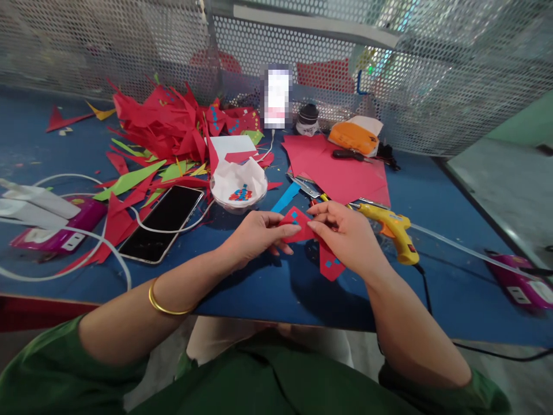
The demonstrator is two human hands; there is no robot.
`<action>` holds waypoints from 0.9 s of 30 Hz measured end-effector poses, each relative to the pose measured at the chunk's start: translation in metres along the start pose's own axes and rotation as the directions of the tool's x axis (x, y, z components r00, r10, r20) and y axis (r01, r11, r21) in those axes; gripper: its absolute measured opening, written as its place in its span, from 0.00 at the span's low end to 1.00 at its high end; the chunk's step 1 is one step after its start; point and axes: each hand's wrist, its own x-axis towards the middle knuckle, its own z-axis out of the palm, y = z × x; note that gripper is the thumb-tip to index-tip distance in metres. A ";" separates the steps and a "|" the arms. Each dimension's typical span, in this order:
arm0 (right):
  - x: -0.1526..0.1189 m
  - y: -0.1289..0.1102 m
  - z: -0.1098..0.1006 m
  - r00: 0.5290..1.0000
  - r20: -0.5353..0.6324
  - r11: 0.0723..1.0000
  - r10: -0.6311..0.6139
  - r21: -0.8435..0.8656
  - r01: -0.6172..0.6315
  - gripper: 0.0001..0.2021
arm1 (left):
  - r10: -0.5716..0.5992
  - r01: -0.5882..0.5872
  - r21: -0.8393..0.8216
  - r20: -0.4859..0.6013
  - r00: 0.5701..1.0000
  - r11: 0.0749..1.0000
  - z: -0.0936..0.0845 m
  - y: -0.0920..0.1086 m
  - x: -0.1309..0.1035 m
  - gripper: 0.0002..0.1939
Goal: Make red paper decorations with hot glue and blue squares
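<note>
Between my two hands is a folded red paper piece [331,262] dotted with small blue squares. My left hand [265,232] pinches its left corner between thumb and fingers. On the upper right part, the thumb and fingers of my right hand [341,233] close on the paper and hide some of it. One section hangs down below my right hand. Just beyond my hands stands a bowl [239,203] lined with white paper, with small blue and red bits [241,193] in it. A yellow glue gun [395,227] lies right of my right hand.
Red paper scraps [159,124] are heaped at the back left. A black-screened phone [166,222] lies among cables and purple power strips [64,227]. Red sheets [341,173], scissors [305,187] and a blue strip [286,197] lie beyond my hands. Perforated metal panels [246,46] border the table's back.
</note>
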 end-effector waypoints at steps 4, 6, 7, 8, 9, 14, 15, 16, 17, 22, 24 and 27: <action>0.004 -0.001 -0.006 0.991 -0.123 0.998 -0.053 -0.042 0.049 0.10 | -0.036 0.036 -0.045 -0.001 0.999 0.998 -0.001 -0.002 0.002 0.08; -0.001 -0.003 -0.019 0.947 -0.308 0.990 -0.096 -0.133 0.057 0.11 | -0.036 0.034 -0.082 -0.027 0.999 0.996 -0.002 -0.002 0.003 0.06; -0.006 -0.003 -0.027 0.906 -0.407 0.980 -0.113 -0.198 0.033 0.11 | -0.039 0.035 -0.099 -0.038 0.999 0.995 -0.003 -0.001 0.004 0.06; -0.012 -0.002 -0.037 0.862 -0.492 0.964 -0.123 -0.264 -0.013 0.11 | -0.044 0.039 -0.113 -0.045 0.998 0.993 -0.003 -0.001 0.004 0.06; -0.020 0.000 -0.047 0.825 -0.550 0.936 -0.133 -0.343 -0.078 0.12 | -0.050 0.043 -0.128 -0.052 0.997 0.991 -0.003 0.001 0.004 0.06; -0.058 0.031 -0.078 0.811 -0.583 0.694 0.046 -0.566 -0.445 0.18 | -0.079 0.060 -0.190 -0.093 0.993 0.980 -0.003 0.007 0.002 0.05; -0.061 0.037 -0.080 0.822 -0.567 0.687 0.058 -0.574 -0.445 0.19 | -0.081 0.060 -0.200 -0.100 0.992 0.978 -0.003 0.007 0.002 0.04; -0.062 0.043 -0.080 0.818 -0.571 0.680 0.064 -0.576 -0.455 0.20 | -0.081 0.057 -0.210 -0.104 0.991 0.976 -0.003 0.008 0.002 0.04; -0.061 0.047 -0.080 0.814 -0.575 0.668 0.080 -0.576 -0.472 0.20 | -0.078 0.053 -0.220 -0.107 0.991 0.974 -0.003 0.008 0.002 0.04; -0.042 0.049 -0.082 0.803 -0.490 0.543 0.341 -0.595 -0.593 0.25 | -0.064 0.034 -0.233 -0.122 0.990 0.972 -0.004 0.008 0.003 0.03; -0.037 0.048 -0.087 0.799 -0.442 0.534 0.409 -0.595 -0.602 0.27 | -0.064 0.036 -0.232 -0.113 0.992 0.972 -0.004 0.008 0.003 0.03; -0.037 0.050 -0.093 0.813 -0.394 0.600 0.429 -0.548 -0.583 0.26 | -0.064 0.040 -0.231 -0.098 0.993 0.972 -0.004 0.008 0.003 0.03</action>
